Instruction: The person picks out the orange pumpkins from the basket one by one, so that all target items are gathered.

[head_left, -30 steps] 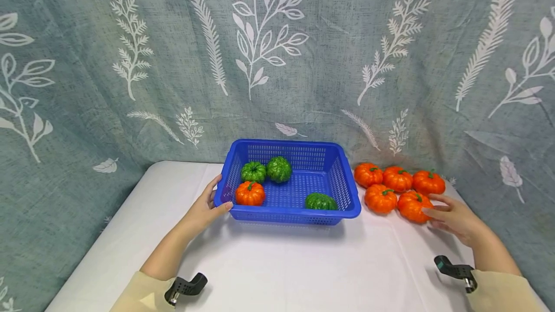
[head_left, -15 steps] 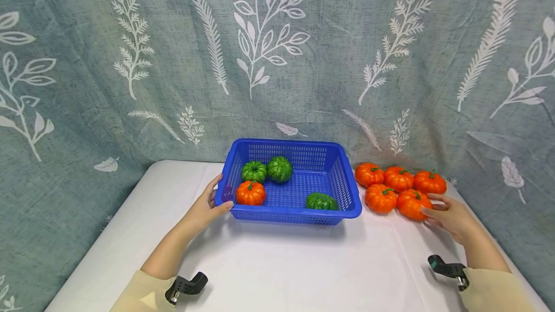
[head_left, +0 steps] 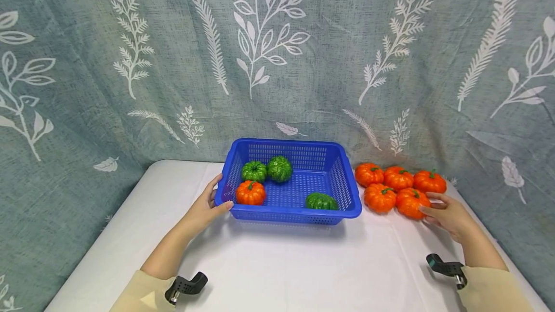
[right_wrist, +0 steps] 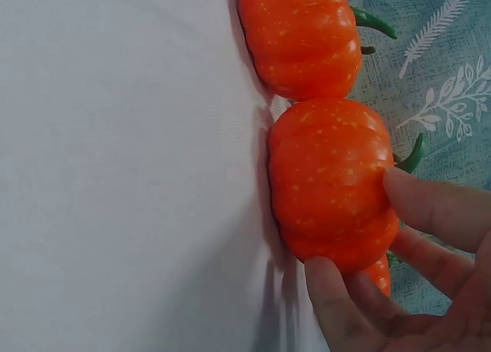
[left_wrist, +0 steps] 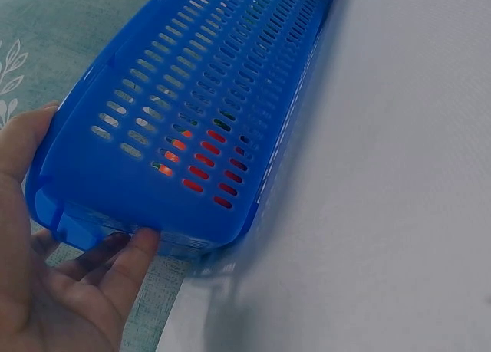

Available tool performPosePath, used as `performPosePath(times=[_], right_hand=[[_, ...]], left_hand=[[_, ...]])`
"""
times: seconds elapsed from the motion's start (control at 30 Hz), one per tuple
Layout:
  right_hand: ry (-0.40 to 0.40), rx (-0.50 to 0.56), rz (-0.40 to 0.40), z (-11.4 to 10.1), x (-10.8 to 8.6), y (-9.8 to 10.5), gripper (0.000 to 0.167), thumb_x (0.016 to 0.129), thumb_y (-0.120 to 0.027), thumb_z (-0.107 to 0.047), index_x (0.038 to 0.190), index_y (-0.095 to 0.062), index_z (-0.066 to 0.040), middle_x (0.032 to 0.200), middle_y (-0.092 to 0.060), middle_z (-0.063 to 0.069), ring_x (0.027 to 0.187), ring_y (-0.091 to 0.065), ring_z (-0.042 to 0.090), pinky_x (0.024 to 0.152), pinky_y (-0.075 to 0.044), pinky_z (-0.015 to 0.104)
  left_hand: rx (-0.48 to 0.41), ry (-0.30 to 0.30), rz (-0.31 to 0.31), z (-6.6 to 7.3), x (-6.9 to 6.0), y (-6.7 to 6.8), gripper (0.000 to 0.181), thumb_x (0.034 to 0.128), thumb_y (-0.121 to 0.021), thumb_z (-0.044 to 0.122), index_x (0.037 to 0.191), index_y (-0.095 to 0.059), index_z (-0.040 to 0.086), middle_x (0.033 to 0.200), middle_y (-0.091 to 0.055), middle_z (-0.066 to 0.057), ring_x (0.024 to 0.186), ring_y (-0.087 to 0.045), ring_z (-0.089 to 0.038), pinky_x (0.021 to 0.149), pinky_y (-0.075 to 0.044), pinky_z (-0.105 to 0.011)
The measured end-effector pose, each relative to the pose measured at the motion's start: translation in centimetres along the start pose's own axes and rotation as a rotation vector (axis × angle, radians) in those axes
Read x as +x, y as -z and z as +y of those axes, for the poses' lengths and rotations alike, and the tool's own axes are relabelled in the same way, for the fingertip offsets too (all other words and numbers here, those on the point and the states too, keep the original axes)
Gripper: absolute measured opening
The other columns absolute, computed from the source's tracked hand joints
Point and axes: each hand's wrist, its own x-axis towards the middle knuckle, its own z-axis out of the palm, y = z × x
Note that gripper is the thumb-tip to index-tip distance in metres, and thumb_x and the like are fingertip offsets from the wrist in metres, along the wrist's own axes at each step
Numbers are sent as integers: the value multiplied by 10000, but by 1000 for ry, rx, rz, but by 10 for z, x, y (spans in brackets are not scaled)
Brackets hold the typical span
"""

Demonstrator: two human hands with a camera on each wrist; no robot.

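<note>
My left hand [head_left: 209,210] holds the left end of a blue plastic basket [head_left: 286,212], with the thumb at its front corner and the other fingers along its side. In the left wrist view, fingertips [left_wrist: 144,245] press against the basket's end. Inside the basket lie an orange pumpkin [head_left: 250,193] and three green ones, one of them a dark green pumpkin [head_left: 321,201] at the front right. To the right, my right hand [head_left: 448,216] holds the nearest right orange pumpkin [head_left: 409,203] from its right side. The right wrist view shows thumb and fingers around that pumpkin [right_wrist: 334,183].
Several orange pumpkins stand close together right of the basket, among them a front left pumpkin [head_left: 379,198] and a back right pumpkin [head_left: 429,182]. A white cloth [head_left: 277,264] covers the table. Behind hangs a grey-green leaf-patterned curtain [head_left: 321,61].
My right hand has shifted left, and the pumpkin at its fingers has slid slightly left, closer to its neighbour. My left hand and the basket have stayed in place.
</note>
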Motion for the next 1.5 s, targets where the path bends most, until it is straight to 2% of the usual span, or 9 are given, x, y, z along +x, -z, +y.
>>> performPosePath(times=[0.17, 0.3, 0.43, 0.63, 0.77, 0.87, 0.93, 1.17, 1.5], right_hand=[[31, -52, -2, -5, -5, 3, 740, 984, -650, -209, 1471, -219, 144, 1403, -269, 444, 873, -607, 94, 779, -593, 283], [64, -132, 44, -16, -17, 4, 740, 1005, -606, -320, 1479, -263, 133, 1422, -296, 431, 1028, -625, 319, 824, -593, 343], [72, -145, 81, -30, -31, -1, 734, 1025, -544, -383, 1487, -284, 124, 1422, -337, 413, 1176, -551, 512, 917, -535, 490], [131, -141, 69, -51, -51, -14, 676, 1047, -501, -373, 1481, -320, 113, 1421, -357, 392, 1160, -560, 509, 958, -501, 560], [203, -142, 89, -62, -58, -27, 633, 1042, -517, -380, 1450, -403, 90, 1381, -429, 322, 1048, -615, 327, 866, -565, 362], [270, -126, 126, -73, -62, -40, 566, 1029, -559, -352, 1385, -494, 83, 1298, -524, 262, 914, -611, 63, 714, -524, 150], [306, -105, 150, -82, -66, -50, 526, 1020, -584, -338, 1344, -541, 74, 1248, -570, 226, 860, -594, -26, 701, -526, 132], [388, -80, 161, -116, -74, -92, 436, 1011, -603, -338, 1261, -638, 17, 1142, -643, 198, 867, -609, 62, 679, -535, 199], [474, -57, 57, -152, -66, -154, 310, 1006, -627, -259, 1196, -683, -21, 1096, -684, 162, 975, -634, 265, 749, -522, 249]], left_hand=[[4, 7, 7, 2, -1, 0, 875, 971, -664, 140, 1622, -82, 189, 1542, -346, -278, 1373, -431, -428, 1108, -379, -528], [-5, 9, 5, 3, -2, -1, 870, 971, -658, 124, 1622, -84, 189, 1543, -343, -279, 1378, -423, -432, 1115, -365, -536], [-3, 2, -1, 4, -2, -1, 872, 972, -656, 123, 1622, -77, 180, 1541, -342, -284, 1380, -417, -437, 1119, -358, -539], [-4, -6, -2, 4, -2, -1, 887, 965, -671, 150, 1621, -75, 169, 1537, -348, -287, 1381, -416, -438, 1128, -343, -541], [-2, -14, -2, 3, -3, -1, 889, 965, -673, 154, 1621, -74, 166, 1528, -359, -289, 1377, -422, -435, 1129, -342, -537], [0, -16, 2, 1, -2, -1, 884, 964, -672, 146, 1621, -80, 166, 1525, -365, -290, 1369, -431, -437, 1122, -354, -537], [0, -15, 2, 1, -2, -1, 883, 964, -672, 145, 1621, -82, 169, 1528, -363, -288, 1367, -434, -437, 1118, -360, -537], [-3, -5, 2, 0, -1, -1, 873, 969, -660, 119, 1622, -83, 175, 1537, -355, -284, 1363, -440, -438, 1109, -373, -530], [-6, -9, -6, -1, -1, 0, 895, 960, -686, 173, 1621, -83, 175, 1545, -337, -288, 1370, -428, -444, 1108, -374, -535]])
